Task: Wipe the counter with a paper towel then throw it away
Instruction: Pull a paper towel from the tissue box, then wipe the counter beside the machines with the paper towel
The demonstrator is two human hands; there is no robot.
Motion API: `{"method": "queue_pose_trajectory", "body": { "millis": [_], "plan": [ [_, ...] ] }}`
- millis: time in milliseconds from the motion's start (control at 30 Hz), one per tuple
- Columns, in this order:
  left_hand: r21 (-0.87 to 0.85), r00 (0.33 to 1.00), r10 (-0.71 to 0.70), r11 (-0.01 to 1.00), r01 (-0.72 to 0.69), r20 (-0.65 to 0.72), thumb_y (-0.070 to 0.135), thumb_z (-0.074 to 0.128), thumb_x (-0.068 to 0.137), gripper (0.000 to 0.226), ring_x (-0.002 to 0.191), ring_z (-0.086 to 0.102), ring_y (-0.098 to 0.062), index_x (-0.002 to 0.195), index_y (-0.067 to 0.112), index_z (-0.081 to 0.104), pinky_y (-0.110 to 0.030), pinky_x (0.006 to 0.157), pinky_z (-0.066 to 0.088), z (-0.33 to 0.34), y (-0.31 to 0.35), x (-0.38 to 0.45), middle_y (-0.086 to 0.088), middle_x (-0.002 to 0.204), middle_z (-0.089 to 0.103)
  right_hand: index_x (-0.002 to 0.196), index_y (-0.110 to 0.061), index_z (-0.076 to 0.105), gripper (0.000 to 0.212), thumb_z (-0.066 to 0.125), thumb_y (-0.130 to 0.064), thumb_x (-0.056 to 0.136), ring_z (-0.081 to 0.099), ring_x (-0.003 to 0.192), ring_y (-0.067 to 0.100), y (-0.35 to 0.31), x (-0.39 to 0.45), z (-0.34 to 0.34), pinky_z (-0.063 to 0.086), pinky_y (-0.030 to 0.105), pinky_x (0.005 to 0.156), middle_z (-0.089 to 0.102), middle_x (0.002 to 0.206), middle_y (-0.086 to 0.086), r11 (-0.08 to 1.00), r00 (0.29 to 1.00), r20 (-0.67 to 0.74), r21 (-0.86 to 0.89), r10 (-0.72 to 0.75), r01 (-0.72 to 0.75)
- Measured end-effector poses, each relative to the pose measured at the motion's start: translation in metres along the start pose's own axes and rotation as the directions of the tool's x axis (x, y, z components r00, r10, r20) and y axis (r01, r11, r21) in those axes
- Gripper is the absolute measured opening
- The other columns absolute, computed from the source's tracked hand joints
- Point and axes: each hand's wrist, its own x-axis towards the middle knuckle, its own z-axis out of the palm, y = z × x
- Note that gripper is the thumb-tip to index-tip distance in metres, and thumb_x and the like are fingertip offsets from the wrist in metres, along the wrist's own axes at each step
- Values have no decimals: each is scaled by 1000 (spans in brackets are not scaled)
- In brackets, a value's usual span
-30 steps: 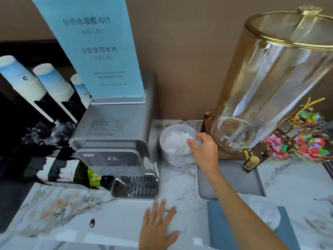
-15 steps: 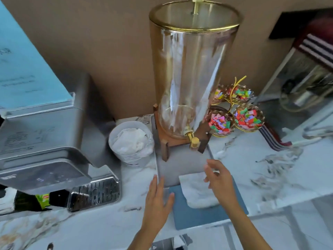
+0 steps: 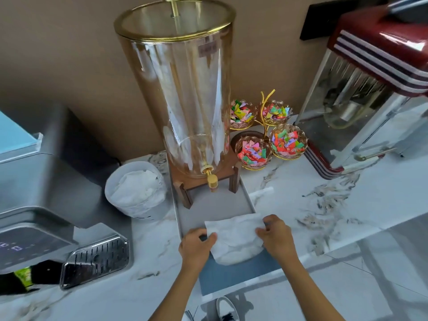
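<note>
1. At the counter's (image 3: pixel 347 181) left end, a grey water dispenser (image 3: pixel 34 181) is seen, with its perforated drip tray (image 3: pixel 95 260) reaching toward the front edge.
2. Just right of it, a white tub (image 3: pixel 136 188) filled with crumpled white tissue is set near the back wall.
3. A tall glass drink dispenser (image 3: pixel 180 93) with a gold lid is carried on a wooden stand at the far end of a grey tray (image 3: pixel 245 200).
4. The paper towel (image 3: pixel 234 237) is spread flat where the tray's near end meets a blue mat (image 3: pixel 231 276) at the counter's front edge; its long axis runs left to right, roughly parallel to that edge.
5. The towel's left edge is pinched by the left hand (image 3: pixel 196 246), fingers curled closed on it.
6. Its right edge is gripped by the right hand (image 3: pixel 278 237), likewise closed on the paper.
7. Glass bowls of wrapped candy (image 3: pixel 287 141) are placed toward the back edge, right of the drink dispenser.
8. A red popcorn machine (image 3: pixel 370 89) is stood at the back right corner.
</note>
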Motion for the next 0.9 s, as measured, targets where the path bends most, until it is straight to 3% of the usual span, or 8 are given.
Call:
{"method": "queue_pose_trajectory", "body": {
  "millis": [100,200,333,500,600,667,767,900],
  "plan": [
    [-203,999,25,979,-21,20,12,70,89,37,58,45,-19,61,-3,50,-31,59,36,-1,4,-1,-11,59,48,107,-4,62,27,72,-11,83,64,94,32,0,1,0,43,25,74,61,93,6,999,1000,-13,39,10,-10],
    [-277,1000,18,961,-21,-12,10,67,92,43,52,35,-9,57,11,42,-19,49,30,-8,9,-1,0,55,39,91,-2,69,14,75,-9,81,65,85,29,-2,5,-5,45,28,72,67,85,10,987,1000,-5,159,4,-3],
    [-379,1000,1,925,-10,-25,13,63,95,39,64,40,-20,63,8,41,-32,61,34,-21,17,-1,-12,65,42,84,-5,67,3,68,-3,87,63,82,27,-14,8,-11,49,30,73,68,84,12,942,994,41,325,-97,79],
    [-475,994,-39,880,-13,-98,16,62,97,38,67,36,-23,66,11,40,-36,61,29,-41,25,-12,-11,69,40,98,-18,57,12,58,-6,94,51,71,14,-40,2,-6,41,9,58,56,79,8,862,939,-1,396,-344,317],
    [-570,983,-106,822,0,-152,14,63,97,29,63,49,-25,74,-2,53,-29,53,38,-59,15,-20,-12,68,56,87,-18,55,11,57,-12,96,45,60,4,-59,-1,3,37,10,53,52,69,4,821,884,76,413,-462,394],
    [-614,967,-148,789,-10,-207,12,64,96,8,58,66,-11,90,8,63,-19,47,48,-73,5,-27,4,66,72,79,-17,57,18,59,-7,94,45,57,0,-72,-5,13,36,8,53,54,65,-10,795,840,156,449,-520,409],
    [-627,931,-217,779,-15,-292,13,64,96,7,47,55,5,98,16,57,-13,40,41,-94,-20,-42,6,64,63,78,-12,67,16,63,-4,91,54,69,6,-91,-14,34,42,17,64,64,73,1,786,781,289,491,-554,376],
    [-640,895,-264,768,-31,-360,17,63,96,13,49,40,-9,87,18,53,-20,41,32,-131,-66,-69,-1,63,45,87,-13,77,8,73,-7,84,60,73,6,-119,-35,69,49,14,66,69,78,-4,791,712,451,563,-537,240]
  ]
}}
